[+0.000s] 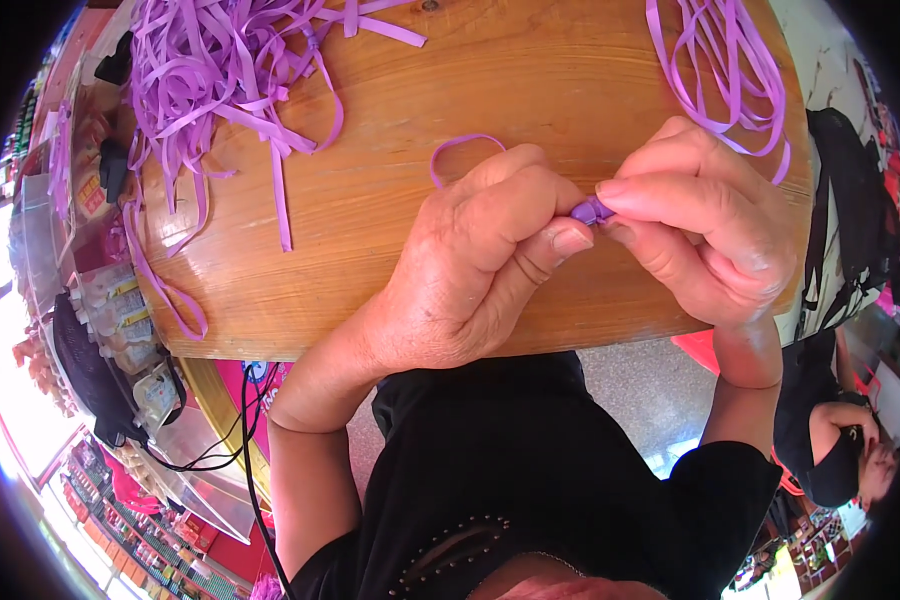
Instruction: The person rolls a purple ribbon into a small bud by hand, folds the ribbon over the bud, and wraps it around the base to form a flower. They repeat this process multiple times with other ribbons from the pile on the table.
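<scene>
Between my two hands, above the wooden table's near part, is a small purple knotted ribbon piece. My left hand pinches its left end between thumb and index finger. On the other side, the thumb and fingertips of my right hand grip its right end. A thin purple ribbon loop shows behind my left hand and runs out of sight under it; whether it joins the held piece is hidden. The fingertips of both hands nearly meet around the piece.
A tangled heap of purple ribbons covers the table's far left, with strands trailing toward the near edge. Looped purple ribbons lie at the far right of the wooden table. Black cables hang at lower left. Another person is at right.
</scene>
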Demonstrator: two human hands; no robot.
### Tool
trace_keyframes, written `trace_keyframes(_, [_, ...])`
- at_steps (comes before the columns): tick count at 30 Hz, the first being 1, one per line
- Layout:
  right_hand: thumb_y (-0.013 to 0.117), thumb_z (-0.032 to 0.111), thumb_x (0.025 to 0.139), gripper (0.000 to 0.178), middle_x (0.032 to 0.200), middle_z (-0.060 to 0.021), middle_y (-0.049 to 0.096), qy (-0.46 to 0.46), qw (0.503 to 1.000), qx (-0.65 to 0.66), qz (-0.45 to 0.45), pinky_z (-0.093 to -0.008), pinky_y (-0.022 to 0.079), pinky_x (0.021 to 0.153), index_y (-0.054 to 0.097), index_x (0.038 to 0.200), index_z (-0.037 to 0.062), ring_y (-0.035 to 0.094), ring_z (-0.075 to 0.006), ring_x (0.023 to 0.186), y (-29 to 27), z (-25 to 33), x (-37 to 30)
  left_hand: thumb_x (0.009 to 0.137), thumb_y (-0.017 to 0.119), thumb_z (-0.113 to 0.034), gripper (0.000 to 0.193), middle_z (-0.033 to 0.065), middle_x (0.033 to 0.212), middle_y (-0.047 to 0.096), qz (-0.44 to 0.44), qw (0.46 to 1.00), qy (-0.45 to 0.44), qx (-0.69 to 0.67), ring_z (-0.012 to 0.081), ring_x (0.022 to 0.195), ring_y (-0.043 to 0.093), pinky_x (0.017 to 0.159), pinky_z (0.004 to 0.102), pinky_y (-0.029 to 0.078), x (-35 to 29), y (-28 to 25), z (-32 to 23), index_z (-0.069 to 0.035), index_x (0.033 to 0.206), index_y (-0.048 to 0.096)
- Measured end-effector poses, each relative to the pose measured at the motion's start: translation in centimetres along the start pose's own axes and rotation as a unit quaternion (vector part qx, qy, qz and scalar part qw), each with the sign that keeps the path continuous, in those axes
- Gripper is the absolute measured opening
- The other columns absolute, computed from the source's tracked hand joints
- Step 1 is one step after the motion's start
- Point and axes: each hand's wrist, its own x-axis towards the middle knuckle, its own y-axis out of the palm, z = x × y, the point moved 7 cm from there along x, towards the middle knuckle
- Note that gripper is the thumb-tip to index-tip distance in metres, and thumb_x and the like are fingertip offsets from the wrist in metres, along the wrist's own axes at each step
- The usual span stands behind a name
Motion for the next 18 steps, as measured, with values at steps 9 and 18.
trace_keyframes(9, [0.070, -0.011, 0.069, 0.028, 0.084, -0.0109, 0.060, 0.005, 0.999, 0.049, -0.023, -0.0245, 0.038, 0.054, 0.063, 0.093, 0.0004, 0.052, -0.0172, 0.067, -0.04, -0.16, -0.08, 0.085, 0.061, -0.003, 0.011, 0.0092, 0.073, 0.047, -0.028, 0.999, 0.009, 0.015, 0.0249, 0.063, 0.048, 0.056, 0.0327, 0.039, 0.08, -0.03, -0.29, -0.002, 0.096, 0.058])
trace_keyframes(18, [0.071, -0.007, 0.070, 0.023, 0.082, -0.0102, 0.060, 0.024, 0.998, 0.058, -0.010, -0.0260, 0.039, 0.056, 0.064, 0.089, 0.0007, 0.052, -0.0186, 0.068, -0.15, -0.27, 0.10, 0.082, 0.064, -0.003, 0.013, 0.0088, 0.072, 0.046, -0.033, 0.999, 0.007, 0.040, 0.0255, 0.061, 0.048, 0.054, 0.0335, 0.039, 0.14, 0.00, -0.34, -0.003, 0.094, 0.059])
